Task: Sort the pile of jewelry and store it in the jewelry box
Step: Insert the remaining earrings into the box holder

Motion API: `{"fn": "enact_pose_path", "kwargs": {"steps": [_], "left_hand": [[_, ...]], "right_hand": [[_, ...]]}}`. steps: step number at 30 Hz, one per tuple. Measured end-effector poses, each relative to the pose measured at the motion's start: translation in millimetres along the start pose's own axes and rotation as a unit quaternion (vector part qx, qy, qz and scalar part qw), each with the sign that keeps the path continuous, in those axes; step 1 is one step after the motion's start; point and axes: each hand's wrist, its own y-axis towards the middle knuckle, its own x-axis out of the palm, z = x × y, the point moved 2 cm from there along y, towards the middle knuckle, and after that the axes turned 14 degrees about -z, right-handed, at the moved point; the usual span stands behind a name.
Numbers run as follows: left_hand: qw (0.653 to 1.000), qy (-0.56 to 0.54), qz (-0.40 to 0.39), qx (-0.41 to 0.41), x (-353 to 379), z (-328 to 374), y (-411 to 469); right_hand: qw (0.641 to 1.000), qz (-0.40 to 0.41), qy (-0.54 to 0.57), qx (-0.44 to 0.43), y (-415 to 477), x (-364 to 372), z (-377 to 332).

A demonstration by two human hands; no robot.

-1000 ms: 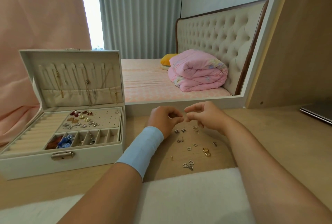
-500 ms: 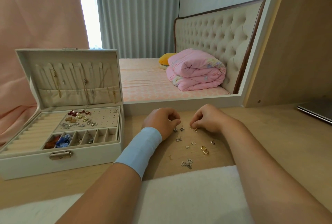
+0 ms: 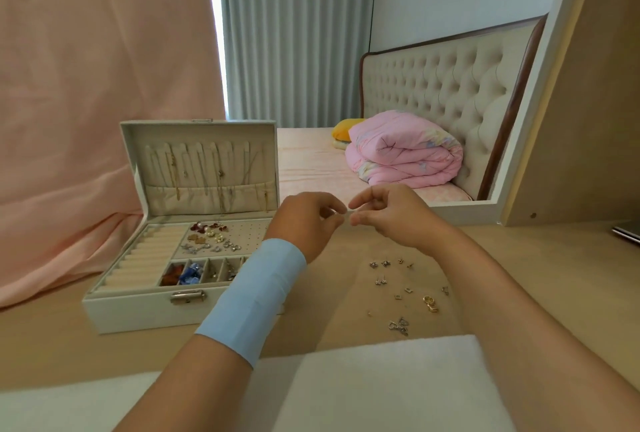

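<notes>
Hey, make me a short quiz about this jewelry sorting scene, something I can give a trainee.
1. True or false: the jewelry box has its lid open.
2. Where do the unsorted pieces lie? A) on the bed B) on the table, right of the box C) in the lid pocket
3. What are the left hand and right hand doing?

Key: 1 true; 2 B; 3 pinching a small piece between their fingertips, above the table.

Matt pale wood-look tabletop, shiny metal jewelry, smooth white leatherette jewelry box with metal clasp.
</notes>
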Motion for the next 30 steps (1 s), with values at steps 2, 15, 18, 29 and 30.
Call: {"fn": "enact_pose_path", "kwargs": {"steps": [2, 15, 18, 29, 30], "left_hand": [[1.000, 0.010, -0.021, 0.019, -14.9, -5.3, -10.7], [0.985, -0.156, 0.075, 0.016, -102.5, -60.2, -59.9], [0.975, -0.199, 0.102, 0.006, -115.1, -71.6, -63.2], [0.965, -0.241, 0.106, -0.018, -130.9, -101.3, -60.7], [0.965, -0.240, 0.103, -0.020, -130.4, -103.9, -60.1]], "right_hand": [[1.000, -0.013, -0.008, -0.016, 0.6, 7.9, -15.6], [0.987, -0.039, 0.137, -0.080, 39.0, 86.2, -98.1], [0.989, -0.044, 0.113, -0.081, 50.7, 101.8, -108.4], [0.982, -0.001, 0.104, -0.158, 78.8, 128.0, -114.2], [0.982, -0.001, 0.093, -0.162, 79.7, 128.8, -113.5]]}}
